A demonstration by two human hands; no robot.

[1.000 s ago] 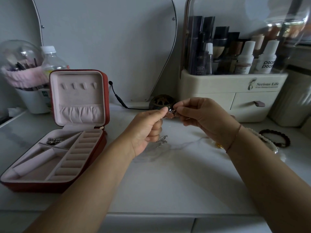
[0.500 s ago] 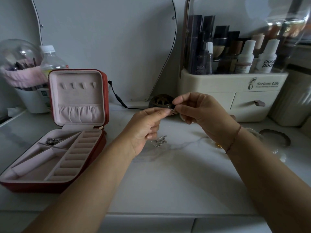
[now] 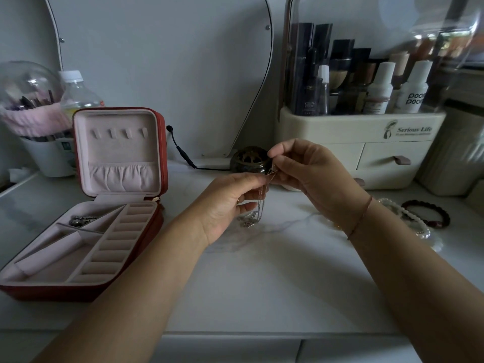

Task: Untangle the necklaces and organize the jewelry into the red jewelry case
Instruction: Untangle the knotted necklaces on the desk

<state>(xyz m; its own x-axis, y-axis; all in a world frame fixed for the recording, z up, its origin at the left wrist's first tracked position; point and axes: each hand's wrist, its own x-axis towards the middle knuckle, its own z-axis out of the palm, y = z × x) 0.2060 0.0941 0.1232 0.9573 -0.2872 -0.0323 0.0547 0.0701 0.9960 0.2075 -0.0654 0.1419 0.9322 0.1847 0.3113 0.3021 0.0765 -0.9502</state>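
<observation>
Necklaces hung as a few thin, tangled chains between your two hands. They were above the middle of the white bench and well to the right of the red jewelry case.

In the head view, your left hand pinched the chains near their top between thumb and forefinger. Its other fingers were curled behind the strands. Your right hand pinched the same bunch from the other side, its fingertips nearly meeting those of the left. The tangle itself was covered by the fingertips and too fine to make out.

A small silvery cluster sat at the chains' lower end; whether it rested on the bench or hung just above it could not be told. The case stood open at the left with its lid upright. A small metal piece lay in its rear compartment, too dim to identify.

Your right forearm hid part of a pearl strand, and a dark beaded bracelet lay just beside it. A dark round pot sat behind your hands, partly covered by them.
</observation>
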